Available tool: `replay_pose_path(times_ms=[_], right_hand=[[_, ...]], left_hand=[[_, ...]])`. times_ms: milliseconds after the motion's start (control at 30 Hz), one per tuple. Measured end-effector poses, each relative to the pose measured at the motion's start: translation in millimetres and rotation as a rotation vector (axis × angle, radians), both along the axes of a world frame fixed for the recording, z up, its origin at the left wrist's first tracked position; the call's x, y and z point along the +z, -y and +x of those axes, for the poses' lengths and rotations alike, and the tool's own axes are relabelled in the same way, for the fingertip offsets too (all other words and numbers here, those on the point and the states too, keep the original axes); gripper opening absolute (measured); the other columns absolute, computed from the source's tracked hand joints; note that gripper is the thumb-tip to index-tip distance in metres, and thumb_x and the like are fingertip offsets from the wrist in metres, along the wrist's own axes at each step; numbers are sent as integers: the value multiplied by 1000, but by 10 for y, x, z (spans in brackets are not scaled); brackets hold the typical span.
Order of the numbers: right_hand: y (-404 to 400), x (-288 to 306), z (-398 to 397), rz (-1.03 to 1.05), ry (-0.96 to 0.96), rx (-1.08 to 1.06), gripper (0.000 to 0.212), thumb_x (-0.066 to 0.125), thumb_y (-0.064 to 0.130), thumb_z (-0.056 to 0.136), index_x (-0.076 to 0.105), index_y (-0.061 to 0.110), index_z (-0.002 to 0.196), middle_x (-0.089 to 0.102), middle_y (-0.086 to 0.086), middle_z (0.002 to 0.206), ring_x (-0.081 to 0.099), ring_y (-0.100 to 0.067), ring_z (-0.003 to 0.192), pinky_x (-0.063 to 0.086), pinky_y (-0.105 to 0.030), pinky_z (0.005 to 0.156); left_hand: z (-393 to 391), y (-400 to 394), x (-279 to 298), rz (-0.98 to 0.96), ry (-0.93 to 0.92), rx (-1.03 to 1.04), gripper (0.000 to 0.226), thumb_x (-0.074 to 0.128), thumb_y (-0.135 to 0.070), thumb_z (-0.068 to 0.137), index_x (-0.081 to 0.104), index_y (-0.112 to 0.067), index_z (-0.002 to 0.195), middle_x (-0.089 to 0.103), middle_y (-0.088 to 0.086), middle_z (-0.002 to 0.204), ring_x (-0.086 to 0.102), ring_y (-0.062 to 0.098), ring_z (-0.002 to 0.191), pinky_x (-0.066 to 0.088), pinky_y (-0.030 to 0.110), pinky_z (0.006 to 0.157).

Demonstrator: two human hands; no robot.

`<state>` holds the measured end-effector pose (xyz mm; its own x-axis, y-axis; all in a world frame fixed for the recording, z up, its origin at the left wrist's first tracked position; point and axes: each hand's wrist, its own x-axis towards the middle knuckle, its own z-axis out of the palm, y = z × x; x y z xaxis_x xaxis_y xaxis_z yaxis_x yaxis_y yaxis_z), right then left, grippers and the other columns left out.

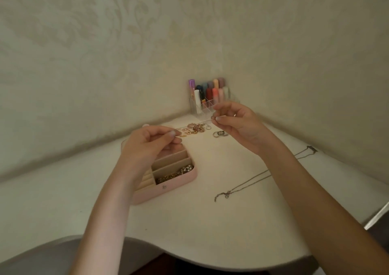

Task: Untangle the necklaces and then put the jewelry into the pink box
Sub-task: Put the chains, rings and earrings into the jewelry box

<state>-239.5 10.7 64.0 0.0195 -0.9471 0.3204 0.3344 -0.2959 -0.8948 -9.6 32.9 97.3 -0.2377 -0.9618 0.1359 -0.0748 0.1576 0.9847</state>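
Note:
My left hand (150, 143) and my right hand (232, 119) are raised above the table, each pinching an end of a thin chain (196, 125) stretched between them. The chain is faint and hard to trace. Below my left hand lies the open pink box (181, 181), with beige compartments and a gold chain with stones (176, 173) in its front compartment. A long silver necklace (252, 180) lies stretched on the table at the right, its clasp toward me. A pile of pink and gold jewelry (192, 128) and a few rings (220, 134) lie farther back.
A clear organiser (210, 104) with several lipsticks and tubes stands in the corner against the patterned wall. The white table (210, 228) has a curved front edge near me. A grey chair edge shows at the bottom left.

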Motion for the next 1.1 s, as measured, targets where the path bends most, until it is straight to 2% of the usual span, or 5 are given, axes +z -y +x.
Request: replay_pose_path(times_ms=[500,667,767,900,1100], right_hand=[[-45,-33,125,43,-102,71,29,53,-15,86,65,9,97,66,-3,81,65,-12,80,52,-19,78],[-86,-21,196,55,-116,112,29,54,-15,85,65,9,96,66,0,79,64,-11,81,53,-22,83],[-119,6,292,34,-61,163,28,54,-14,84,66,10,94,66,-1,80,64,-13,82,53,-23,83],[-175,-3,482,-18,-72,262,30,53,-15,85,67,11,91,66,-2,80,64,-14,81,54,-26,86],[-145,-37,467,-31,-168,164,25,58,-13,83,65,9,92,66,-4,82,64,-13,80,53,-26,84]], left_hand=[[287,23,-248,49,192,53,12,58,0,90,69,1,87,72,6,70,68,9,63,54,16,59],[364,29,-327,42,302,111,10,66,-6,86,73,-13,82,75,-1,75,68,3,70,50,8,65],[343,-4,-276,5,312,154,18,70,-10,83,70,-24,96,74,-9,86,64,-9,72,43,1,61],[66,-151,-260,7,238,27,33,69,-8,84,61,-25,111,71,-9,101,64,-11,84,44,2,66],[-102,-263,-387,-39,126,118,15,61,0,87,69,-11,93,72,2,77,66,-3,70,43,5,56]])
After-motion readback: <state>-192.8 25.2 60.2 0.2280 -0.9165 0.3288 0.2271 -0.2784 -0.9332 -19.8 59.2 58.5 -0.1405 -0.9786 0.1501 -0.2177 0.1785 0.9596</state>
